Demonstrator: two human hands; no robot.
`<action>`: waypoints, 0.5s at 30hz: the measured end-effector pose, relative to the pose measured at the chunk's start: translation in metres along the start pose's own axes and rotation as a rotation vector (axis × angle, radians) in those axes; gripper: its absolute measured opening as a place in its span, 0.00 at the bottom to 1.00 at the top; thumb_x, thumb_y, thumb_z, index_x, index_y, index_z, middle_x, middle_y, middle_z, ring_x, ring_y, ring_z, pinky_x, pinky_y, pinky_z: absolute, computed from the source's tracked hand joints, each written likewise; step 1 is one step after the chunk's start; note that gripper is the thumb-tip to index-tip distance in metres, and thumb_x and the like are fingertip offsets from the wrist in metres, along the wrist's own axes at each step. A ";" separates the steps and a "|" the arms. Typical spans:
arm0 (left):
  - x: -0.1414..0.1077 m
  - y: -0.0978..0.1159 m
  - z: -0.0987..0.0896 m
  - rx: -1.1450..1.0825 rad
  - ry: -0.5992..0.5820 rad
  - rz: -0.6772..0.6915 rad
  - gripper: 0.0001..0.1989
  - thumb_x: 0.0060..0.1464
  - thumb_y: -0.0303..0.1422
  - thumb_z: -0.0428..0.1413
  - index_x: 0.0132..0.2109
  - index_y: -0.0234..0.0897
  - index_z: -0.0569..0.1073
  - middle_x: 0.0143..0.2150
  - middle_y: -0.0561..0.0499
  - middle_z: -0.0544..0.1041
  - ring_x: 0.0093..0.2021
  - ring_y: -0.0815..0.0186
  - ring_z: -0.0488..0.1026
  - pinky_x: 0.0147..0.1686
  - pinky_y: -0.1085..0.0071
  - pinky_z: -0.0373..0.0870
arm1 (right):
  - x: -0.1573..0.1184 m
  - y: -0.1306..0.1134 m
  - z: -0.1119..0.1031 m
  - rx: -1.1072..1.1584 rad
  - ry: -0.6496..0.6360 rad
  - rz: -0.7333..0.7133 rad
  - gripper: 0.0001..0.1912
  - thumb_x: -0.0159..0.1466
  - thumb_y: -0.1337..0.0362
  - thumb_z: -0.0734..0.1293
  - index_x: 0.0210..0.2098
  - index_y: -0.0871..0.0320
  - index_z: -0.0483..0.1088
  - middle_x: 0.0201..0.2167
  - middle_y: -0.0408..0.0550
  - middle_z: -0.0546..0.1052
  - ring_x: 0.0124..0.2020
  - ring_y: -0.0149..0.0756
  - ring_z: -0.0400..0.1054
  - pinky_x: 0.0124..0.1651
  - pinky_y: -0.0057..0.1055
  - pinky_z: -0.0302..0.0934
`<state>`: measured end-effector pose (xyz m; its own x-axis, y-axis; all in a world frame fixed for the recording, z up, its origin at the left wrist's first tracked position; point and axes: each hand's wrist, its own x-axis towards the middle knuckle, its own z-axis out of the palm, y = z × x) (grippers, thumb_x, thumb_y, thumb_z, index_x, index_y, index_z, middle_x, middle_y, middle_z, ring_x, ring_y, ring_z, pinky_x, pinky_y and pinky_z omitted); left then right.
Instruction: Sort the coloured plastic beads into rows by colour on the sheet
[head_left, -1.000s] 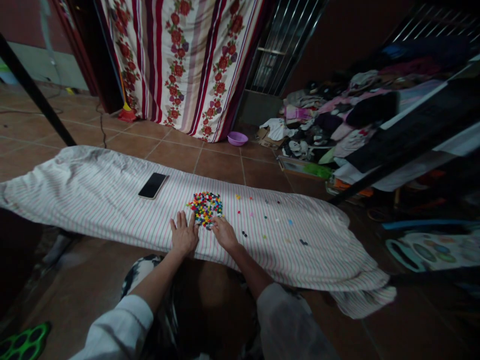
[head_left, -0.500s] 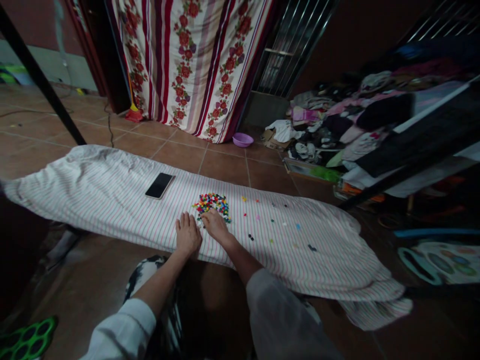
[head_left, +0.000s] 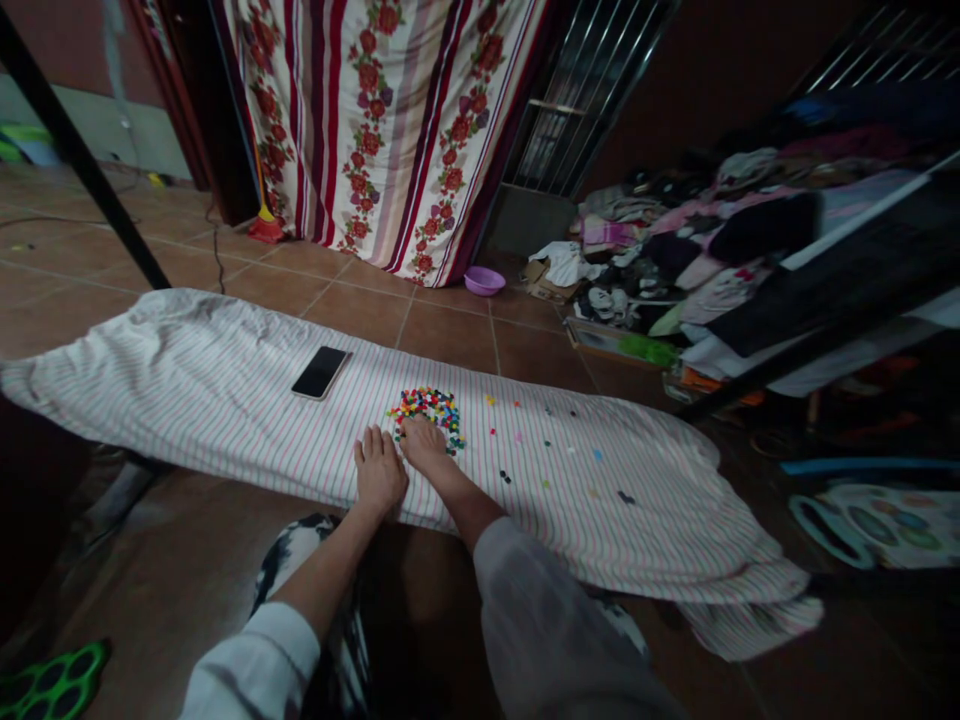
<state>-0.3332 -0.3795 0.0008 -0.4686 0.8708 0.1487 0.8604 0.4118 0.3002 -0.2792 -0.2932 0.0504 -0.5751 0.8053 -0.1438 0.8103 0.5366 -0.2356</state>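
A pile of small multicoloured beads (head_left: pixel 429 400) lies on a white striped cloth (head_left: pixel 247 420). My right hand (head_left: pixel 425 445) is at the near side of the pile, its fingers curled down into the beads; whatever is between the fingertips is hidden. Just left of it, my left hand (head_left: pixel 380 470) rests flat on the cloth with its fingers stretched out, holding nothing. To the right of the pile, several small groups of beads lie apart, among them black beads (head_left: pixel 505 477), a blue bead (head_left: pixel 598 455) and dark beads (head_left: pixel 625 497).
A phone (head_left: pixel 321 372) lies on the cloth left of the pile. Beyond the cloth stand a purple basin (head_left: pixel 484 281) and a hanging floral curtain (head_left: pixel 405 130). Heaped clothes (head_left: pixel 675 240) fill the right back. Dark slanted poles rise at both ends of the cloth.
My right hand has shifted slightly left, and its fingers are curled in more. My left hand stays flat, nearly in the same place. The view has moved a little.
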 end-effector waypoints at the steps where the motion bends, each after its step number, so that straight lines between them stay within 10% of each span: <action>1: 0.000 0.000 0.000 0.006 -0.002 0.002 0.27 0.57 0.30 0.41 0.60 0.20 0.62 0.65 0.31 0.58 0.67 0.48 0.52 0.63 0.49 0.48 | 0.000 -0.001 0.001 0.001 0.010 0.000 0.13 0.63 0.68 0.60 0.44 0.54 0.72 0.45 0.53 0.72 0.45 0.40 0.68 0.45 0.34 0.59; 15: -0.001 0.002 0.007 0.090 0.093 0.010 0.26 0.58 0.33 0.42 0.59 0.22 0.64 0.63 0.32 0.61 0.65 0.49 0.54 0.62 0.50 0.50 | -0.012 0.033 0.020 0.344 0.333 -0.047 0.09 0.60 0.70 0.61 0.39 0.57 0.69 0.34 0.45 0.75 0.37 0.32 0.68 0.43 0.28 0.59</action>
<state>-0.3296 -0.3782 -0.0052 -0.4727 0.8481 0.2394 0.8778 0.4292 0.2127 -0.2479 -0.2897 0.0251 -0.4975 0.8491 0.1774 0.6672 0.5053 -0.5473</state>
